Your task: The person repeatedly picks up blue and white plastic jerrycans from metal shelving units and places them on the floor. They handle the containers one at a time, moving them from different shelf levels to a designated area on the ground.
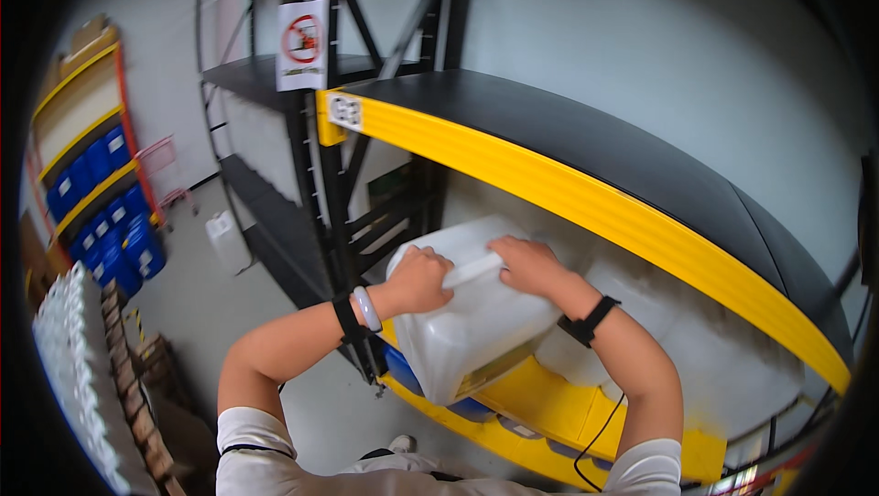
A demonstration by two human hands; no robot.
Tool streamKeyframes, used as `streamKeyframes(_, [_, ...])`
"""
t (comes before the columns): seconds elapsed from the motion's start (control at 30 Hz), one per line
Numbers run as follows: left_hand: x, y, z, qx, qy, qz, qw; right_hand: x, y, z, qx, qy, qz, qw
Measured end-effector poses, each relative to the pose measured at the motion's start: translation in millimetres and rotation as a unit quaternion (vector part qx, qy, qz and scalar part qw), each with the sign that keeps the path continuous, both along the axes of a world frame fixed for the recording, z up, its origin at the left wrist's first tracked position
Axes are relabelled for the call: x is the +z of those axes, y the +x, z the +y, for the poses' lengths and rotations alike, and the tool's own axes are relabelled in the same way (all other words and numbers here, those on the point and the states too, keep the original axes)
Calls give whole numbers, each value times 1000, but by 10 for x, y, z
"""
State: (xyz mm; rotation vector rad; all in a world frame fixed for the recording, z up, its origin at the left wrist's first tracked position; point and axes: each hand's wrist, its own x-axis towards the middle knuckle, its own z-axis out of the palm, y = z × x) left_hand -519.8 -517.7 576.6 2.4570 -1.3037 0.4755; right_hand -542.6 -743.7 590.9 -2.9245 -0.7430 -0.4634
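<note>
Both hands are closed on a white plastic jerrycan (490,317): the left hand (421,279) curls over the near left end of its raised handle (476,268), and the right hand (529,265) wraps the other end, a short stretch of handle showing between them. Some of the fingertips are hidden. The jerrycan tilts in front of the opening between two levels of a storage rack, below the yellow beam (568,206) that edges a black shelf deck (549,120) and above a yellow lower shelf (549,400); whether its base touches that shelf cannot be told. Blue containers (403,370) show partly beneath the lower level, and a thin black cable (602,429) hangs near the right forearm. A pale bracelet (368,309) and a black band (347,318) circle the left wrist; another black band (593,320) circles the right. On the black rack upright a paper sign (303,45) bears a red prohibition circle. Farther left, another white jerrycan (228,241) stands on the grey floor (206,308), well apart from blue drums (92,166) on a yellow-and-orange rack beside a pink cart (157,157).
</note>
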Motion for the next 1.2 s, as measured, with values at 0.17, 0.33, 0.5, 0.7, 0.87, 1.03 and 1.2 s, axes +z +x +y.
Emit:
streamKeyframes(0.17, [-14,-517,638,14,11,11,1000,-54,-306,550,85,-22,19,996])
streamKeyframes(0.33, [-34,-982,1372,38,35,17,999,34,-695,1218,164,-30,122,978])
streamKeyframes(0.5, [-159,-1167,2289,58,32,-4,998,13,-750,2083,221,-39,268,937])
streamKeyframes(0.7, [-364,-1329,3527,118,91,25,988,-390,-517,3419,299,-71,311,899])
streamKeyframes(0.87, [-648,-1165,4589,163,143,18,976,-916,-177,4545,365,-71,272,888])
streamKeyframes(1.03, [-919,-853,5558,204,203,17,957,-1414,208,5580,381,-15,296,876])
streamKeyframes(1.2, [-1400,-393,6401,270,232,42,934,-1911,763,6565,372,1,335,866])
